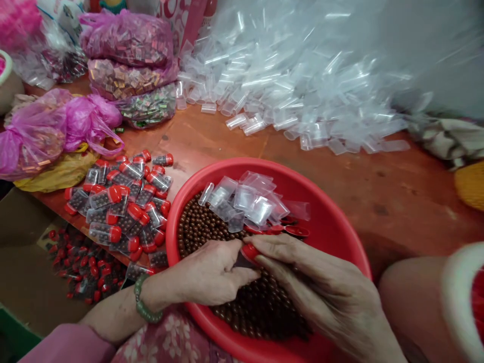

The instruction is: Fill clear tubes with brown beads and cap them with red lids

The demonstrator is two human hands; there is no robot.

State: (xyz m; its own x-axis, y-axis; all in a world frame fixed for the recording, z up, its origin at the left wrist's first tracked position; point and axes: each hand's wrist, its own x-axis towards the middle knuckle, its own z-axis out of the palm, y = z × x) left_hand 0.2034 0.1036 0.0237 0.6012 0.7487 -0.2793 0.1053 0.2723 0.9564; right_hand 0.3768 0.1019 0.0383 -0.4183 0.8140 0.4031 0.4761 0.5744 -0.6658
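Note:
Over a large red basin (336, 212), my left hand (212, 272) pinches a small clear container (241, 260) between thumb and fingers. My right hand (321, 282) holds the red cap (250, 251) at that container's end, fingertips on it. Much of the container is hidden by my fingers. Brown round balls (200, 222) fill the left and lower part of the basin. On top of them lie empty clear containers (260, 199) and red spoon-like pieces (297, 231). A green bead bracelet circles my left wrist.
Filled red-capped containers (128, 201) are heaped left of the basin, and more lie in a cardboard box (22, 257) below. Clear containers (295, 96) are piled at the back. Pink bags (128, 40) stand back left; a pale-rimmed bucket (454, 287) is at right.

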